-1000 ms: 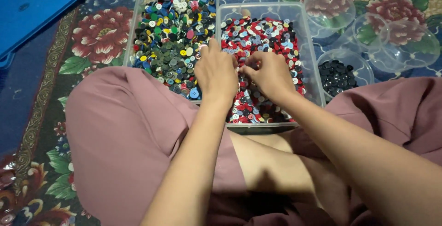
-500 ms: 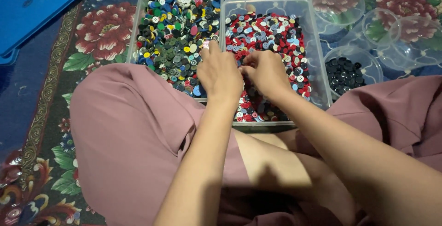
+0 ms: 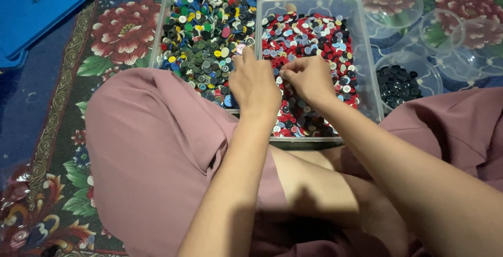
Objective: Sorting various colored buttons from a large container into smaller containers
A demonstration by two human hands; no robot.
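**Inspection: button trays on carpet, spill and mixing hazards**

My left hand (image 3: 255, 84) rests palm-down, fingers loosely curled, across the wall where the two trays meet. I cannot tell whether it holds anything. My right hand (image 3: 310, 79) is curled over the clear rectangular plastic tray of mostly red, white and blue-grey buttons (image 3: 367, 68), fingertips pinched together near the left hand; whatever sits in the pinch is hidden from me.

Risks, as I judge them:
- The clear rectangular plastic tray of mixed green, black, yellow and blue buttons (image 3: 160, 31) stands touching the red tray. Both are heaped near their rims, so a careless sweep of either hand could carry buttons over the shared wall and mix the lots.
- Both trays sit just beside my knees, which are draped in dusty-pink cloth (image 3: 152, 152). A shift of my legs could tip or nudge them.
- A small button could slip from the pinch and vanish into the patterned carpet.

Surface and surroundings: I sit on a dark blue woven carpet with red flowers and green leaves (image 3: 123, 29). A flat blue plastic lid (image 3: 44, 8) lies at the upper left, well apart from the trays. To the right stand a clear round plastic cup holding black buttons (image 3: 425, 73) and several clear round plastic cups with nothing visible in them (image 3: 390, 3).
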